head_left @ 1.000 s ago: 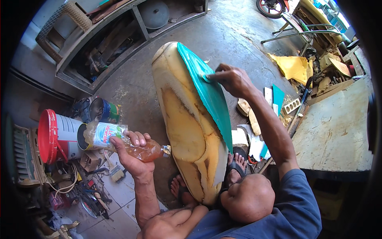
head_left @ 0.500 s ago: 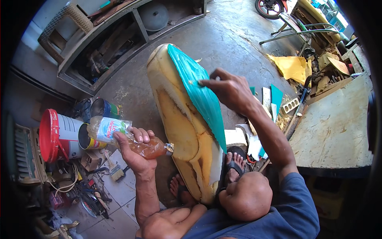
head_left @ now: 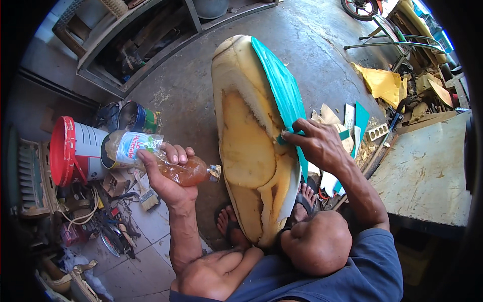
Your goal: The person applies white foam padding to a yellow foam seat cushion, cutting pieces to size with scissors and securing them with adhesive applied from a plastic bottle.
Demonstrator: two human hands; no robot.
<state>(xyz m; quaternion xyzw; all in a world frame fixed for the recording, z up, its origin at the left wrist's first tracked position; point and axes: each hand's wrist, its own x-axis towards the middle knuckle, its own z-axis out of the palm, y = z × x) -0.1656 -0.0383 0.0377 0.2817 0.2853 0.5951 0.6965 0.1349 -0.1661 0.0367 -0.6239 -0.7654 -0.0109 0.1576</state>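
Note:
A long, worn yellow foam seat pad [head_left: 249,146] stands tilted in front of me, its lower end between my feet. Along its right side lies a teal sheet [head_left: 279,80]. My left hand [head_left: 168,168] is closed round a clear plastic bottle [head_left: 188,172] with amber liquid, tipped sideways with its dirty mouth toward the pad. My right hand [head_left: 319,143] is pinched at the sheet's left edge, over the foam. From its fingertips sticks a small teal strip [head_left: 283,139]; whether this is separate from the sheet is hard to tell.
At left lie a red-rimmed white bucket [head_left: 63,151], paint cans [head_left: 132,117], a paintbrush [head_left: 148,198] and scattered tools. Teal and white scraps [head_left: 360,128] lie to the right, beside a worn board [head_left: 427,171]. A metal shelf [head_left: 196,20] stands at the far left.
My right hand has moved from the middle of the teal sheet down to its left edge. The pad appears farther right and more upright. My left hand still holds the bottle sideways.

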